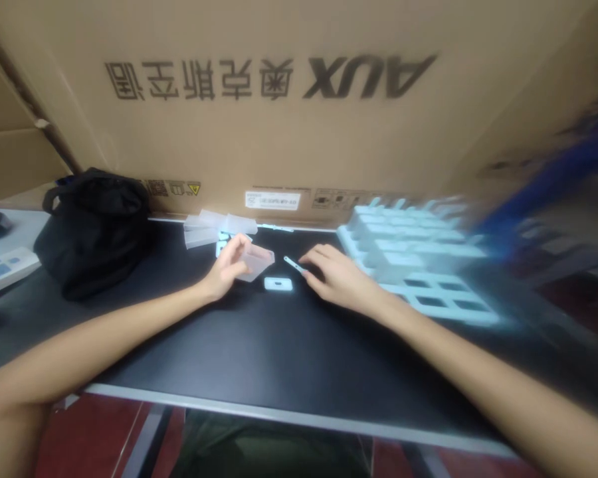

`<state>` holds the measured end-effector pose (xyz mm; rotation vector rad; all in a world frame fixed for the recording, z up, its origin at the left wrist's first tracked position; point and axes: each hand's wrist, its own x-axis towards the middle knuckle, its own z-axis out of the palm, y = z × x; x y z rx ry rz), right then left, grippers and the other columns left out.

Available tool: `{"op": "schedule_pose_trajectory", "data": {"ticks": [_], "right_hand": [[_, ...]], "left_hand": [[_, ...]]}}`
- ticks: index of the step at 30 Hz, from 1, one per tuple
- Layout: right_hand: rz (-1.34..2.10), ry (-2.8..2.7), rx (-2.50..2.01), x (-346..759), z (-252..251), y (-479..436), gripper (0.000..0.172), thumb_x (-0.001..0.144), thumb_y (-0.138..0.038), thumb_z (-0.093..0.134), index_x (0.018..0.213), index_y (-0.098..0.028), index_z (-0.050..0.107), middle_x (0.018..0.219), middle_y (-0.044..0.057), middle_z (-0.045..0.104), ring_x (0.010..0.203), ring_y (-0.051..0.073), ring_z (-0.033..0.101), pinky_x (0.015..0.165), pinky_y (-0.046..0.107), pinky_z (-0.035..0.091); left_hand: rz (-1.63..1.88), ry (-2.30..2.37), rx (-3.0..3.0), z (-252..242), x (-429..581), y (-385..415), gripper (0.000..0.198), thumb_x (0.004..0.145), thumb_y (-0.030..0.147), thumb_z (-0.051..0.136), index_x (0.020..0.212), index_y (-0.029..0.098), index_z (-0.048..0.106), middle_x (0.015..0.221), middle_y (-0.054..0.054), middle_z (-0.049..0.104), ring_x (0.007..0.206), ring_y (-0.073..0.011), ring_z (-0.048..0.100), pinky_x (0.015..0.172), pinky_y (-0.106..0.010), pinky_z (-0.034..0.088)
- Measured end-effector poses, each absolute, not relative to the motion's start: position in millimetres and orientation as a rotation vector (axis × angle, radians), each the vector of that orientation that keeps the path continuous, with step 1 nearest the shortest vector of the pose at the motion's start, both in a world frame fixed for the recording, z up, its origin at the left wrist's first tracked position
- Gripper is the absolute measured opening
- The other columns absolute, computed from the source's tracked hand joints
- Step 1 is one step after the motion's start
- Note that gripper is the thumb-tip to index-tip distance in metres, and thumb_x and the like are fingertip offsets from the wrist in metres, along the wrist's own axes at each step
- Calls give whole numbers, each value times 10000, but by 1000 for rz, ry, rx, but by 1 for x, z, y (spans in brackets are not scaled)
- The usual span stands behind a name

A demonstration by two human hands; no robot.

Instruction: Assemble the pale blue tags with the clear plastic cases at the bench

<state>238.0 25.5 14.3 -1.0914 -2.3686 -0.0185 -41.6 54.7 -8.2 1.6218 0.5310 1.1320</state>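
Between the thumb and fingers of my left hand is a small clear plastic box, tilted above the black table. My right hand pinches one end of a thin pale-blue strip with small holes in it. Below and between the hands, a flat pale-blue plate with a dark slot lies on the table. Behind my left hand, several more clear boxes lie in a loose pile, with pale-blue pieces partly hidden among them.
A pale-blue compartment tray stands at the right, its contents blurred, with a slotted panel in front. At the left sit a black bag and a white device. A large cardboard box walls off the table's back edge.
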Motion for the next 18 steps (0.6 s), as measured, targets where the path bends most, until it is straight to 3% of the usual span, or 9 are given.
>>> {"op": "schedule_pose_trajectory", "data": {"ticks": [4, 8, 13, 15, 18], "right_hand": [[5, -2560, -817, 224, 12, 20, 283, 1004, -323, 603, 1244, -204, 693, 1261, 136, 705, 1161, 290, 640, 1017, 473, 540], [5, -2686, -841, 218, 7, 13, 207, 1026, -254, 538, 1075, -190, 729, 1087, 121, 732, 1005, 250, 689, 893, 397, 573], [-7, -2632, -945, 235, 5, 12, 382, 933, -167, 559, 1290, -173, 695, 1052, 127, 754, 916, 248, 721, 808, 375, 579], [51, -2562, -946, 242, 12, 8, 421, 895, -149, 569, 1291, -186, 707, 1006, 108, 761, 877, 234, 729, 794, 362, 581], [344, -2340, -909, 242, 26, -1, 331, 903, -215, 615, 1215, -204, 725, 910, 62, 750, 792, 192, 719, 743, 329, 586]], "left_hand": [[987, 528, 1826, -4, -40, 46, 328, 805, 197, 628, 958, 252, 343, 1125, -80, 753, 1046, -259, 727, 920, -467, 551], [1028, 522, 2119, -2, -37, 38, 298, 915, 242, 680, 996, 242, 394, 1142, -88, 704, 997, -208, 697, 870, -381, 550], [996, 539, 2401, -3, -34, 32, 257, 965, 316, 690, 1100, 231, 488, 1063, -76, 684, 894, -179, 682, 798, -327, 563], [947, 582, 2543, -4, -34, 31, 309, 985, 355, 673, 1205, 238, 490, 1085, -81, 692, 889, -184, 699, 766, -314, 569], [969, 558, 2798, -6, -34, 31, 496, 999, 484, 650, 1376, 257, 423, 1143, -102, 691, 921, -217, 712, 727, -322, 577]]}}
